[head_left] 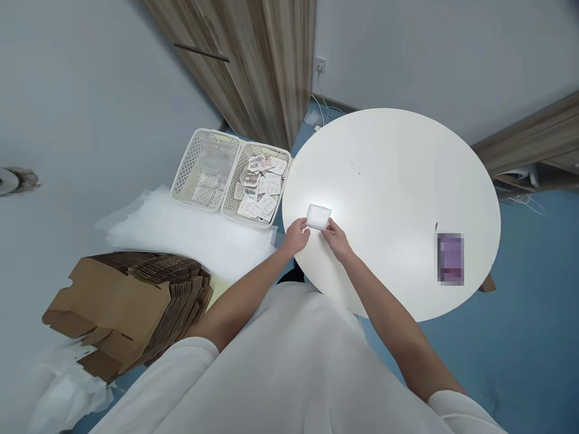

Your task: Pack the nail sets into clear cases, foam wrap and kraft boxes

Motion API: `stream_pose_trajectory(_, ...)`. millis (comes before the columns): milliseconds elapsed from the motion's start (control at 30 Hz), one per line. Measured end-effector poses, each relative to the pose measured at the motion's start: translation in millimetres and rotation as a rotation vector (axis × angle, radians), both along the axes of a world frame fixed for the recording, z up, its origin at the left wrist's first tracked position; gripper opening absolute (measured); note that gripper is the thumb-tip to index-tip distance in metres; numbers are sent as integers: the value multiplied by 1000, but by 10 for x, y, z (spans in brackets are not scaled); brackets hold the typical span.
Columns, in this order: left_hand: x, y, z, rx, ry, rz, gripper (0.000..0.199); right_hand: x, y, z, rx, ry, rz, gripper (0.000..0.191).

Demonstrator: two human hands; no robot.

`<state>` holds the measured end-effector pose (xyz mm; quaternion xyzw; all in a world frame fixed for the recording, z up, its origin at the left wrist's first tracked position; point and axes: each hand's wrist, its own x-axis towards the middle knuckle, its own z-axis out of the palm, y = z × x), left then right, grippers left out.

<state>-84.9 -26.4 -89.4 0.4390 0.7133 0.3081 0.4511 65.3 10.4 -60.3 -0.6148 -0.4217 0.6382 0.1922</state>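
Packet (319, 216), one, small, white, roughly rectangular; located at the near left part of a round white desk (398, 175), a short way in from the rim; whether it lies flat or is slightly raised cannot be told. Left hand (297, 237): fingers narrow, holding the packet's left near corner. Right hand (338, 240): fingers likewise narrow, holding its right near corner. Beyond the desk's left rim: one white basket (246, 222) of printed cards (271, 184); joined side by side with it, a second basket (180, 173) holding clear plastic pieces (210, 166). Nearer the body: white translucent sheets (181, 232) and a stack of brown cardboard (117, 295). On the desk's right part: a blurred purple item (451, 259), well apart from both hands. Hazards, as judged: a hold at the near corners alone could let the far edge lift or spring open, if the packet is a folded wrap; uneven pull could skew or crease it; a slip toward the body could carry it over the nearby rim; white on white may hide a loose edge; the left forearm, passing close above the sheets, could drag them if lowered.
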Motion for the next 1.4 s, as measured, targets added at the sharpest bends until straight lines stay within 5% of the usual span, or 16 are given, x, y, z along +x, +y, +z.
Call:
stream_pose_trajectory(300,-353,421,-80,78,-41,72,51,-525,468,-65,154,81,104,58)
stream_pose_trajectory(733,-384,397,-54,85,-79,51,56,-497,452,-83,76,10,70,78)
stream_pose_trajectory(1000,-393,158,40,41,-96,60,58,-46,145,33,6,-31,1,81)
stream_pose_trajectory(1400,29,-486,631,8,19,49,42,968,-421,498,45,-23,108,57)
